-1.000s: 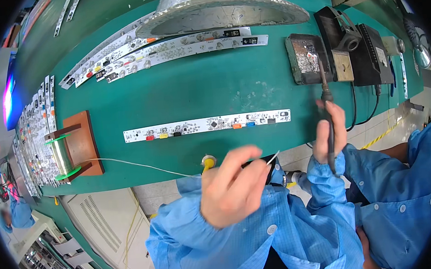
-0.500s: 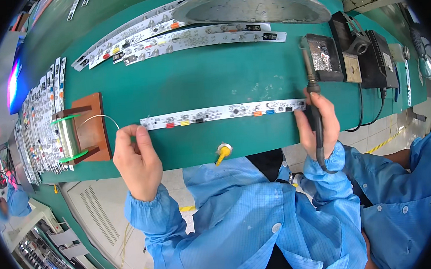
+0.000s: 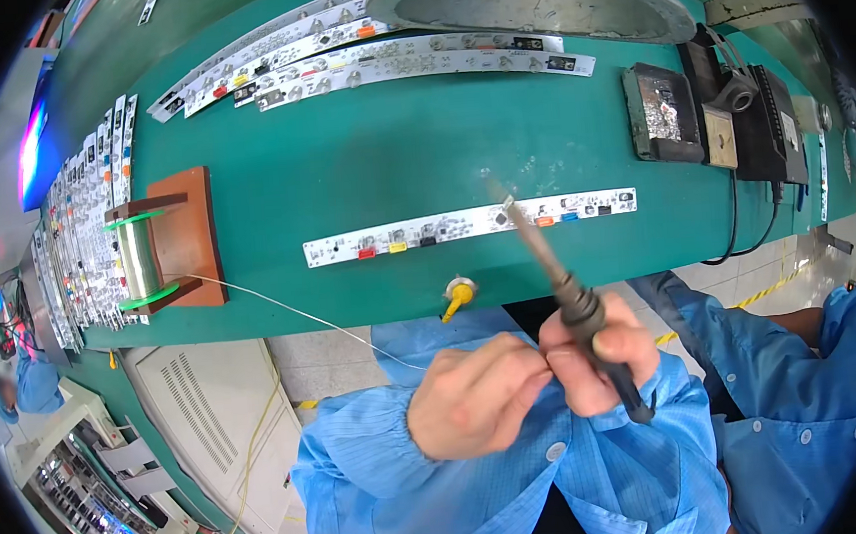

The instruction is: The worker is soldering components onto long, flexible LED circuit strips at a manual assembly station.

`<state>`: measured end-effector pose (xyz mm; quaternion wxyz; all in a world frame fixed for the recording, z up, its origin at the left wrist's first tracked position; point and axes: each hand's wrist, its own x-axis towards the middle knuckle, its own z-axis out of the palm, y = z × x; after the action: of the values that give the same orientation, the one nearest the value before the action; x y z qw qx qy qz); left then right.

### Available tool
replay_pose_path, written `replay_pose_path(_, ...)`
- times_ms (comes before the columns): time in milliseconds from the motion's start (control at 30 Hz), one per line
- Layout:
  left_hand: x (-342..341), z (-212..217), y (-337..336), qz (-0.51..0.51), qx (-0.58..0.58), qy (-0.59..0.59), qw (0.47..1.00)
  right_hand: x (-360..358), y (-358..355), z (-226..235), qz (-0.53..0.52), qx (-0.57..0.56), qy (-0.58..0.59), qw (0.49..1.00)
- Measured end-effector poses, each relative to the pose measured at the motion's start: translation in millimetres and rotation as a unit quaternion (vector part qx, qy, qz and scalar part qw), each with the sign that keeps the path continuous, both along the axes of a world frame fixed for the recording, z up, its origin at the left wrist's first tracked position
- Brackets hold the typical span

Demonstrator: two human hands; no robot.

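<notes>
A soldering iron [image 3: 549, 256] is in my right hand [image 3: 601, 354], its tip pointing up and away over the board. My left hand [image 3: 479, 394] is closed on the solder wire [image 3: 304, 317], and its fingertips meet those of my right hand in front of my chest. The wire runs back to a solder spool [image 3: 138, 257] with green rims on a brown wooden stand [image 3: 190, 234]. A long white circuit board strip [image 3: 465, 223] with coloured connectors lies on the green table beyond both hands, touched by neither. The iron hides part of it.
Several more board strips [image 3: 424, 66] lie at the back, under a metal hood [image 3: 538, 1]. Another row of strips [image 3: 83, 232] fills the left side. At right stand a solder tray [image 3: 663, 112] and a black soldering station [image 3: 773, 124]. A yellow knob [image 3: 459, 298] sits at the front edge.
Both hands have left the ends of the board strip and come together nearer my body. The solder wire is drawn out from the spool, and the iron now tilts left over the strip.
</notes>
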<state>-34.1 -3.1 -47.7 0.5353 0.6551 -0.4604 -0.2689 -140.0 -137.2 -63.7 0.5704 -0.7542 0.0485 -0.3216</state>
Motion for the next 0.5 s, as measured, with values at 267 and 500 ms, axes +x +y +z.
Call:
replay_pose_path(267, 17, -15, 8, -0.088, 0.076, 0.037, 0.993, -17, -6, -25, -0.068, -0.036, 0.002, 0.997)
replay_pose_path(500, 21, -16, 39, 0.146, 0.076, 0.191, 0.968, -35, -37, -46, -0.234, 0.010, -0.053, 0.971)
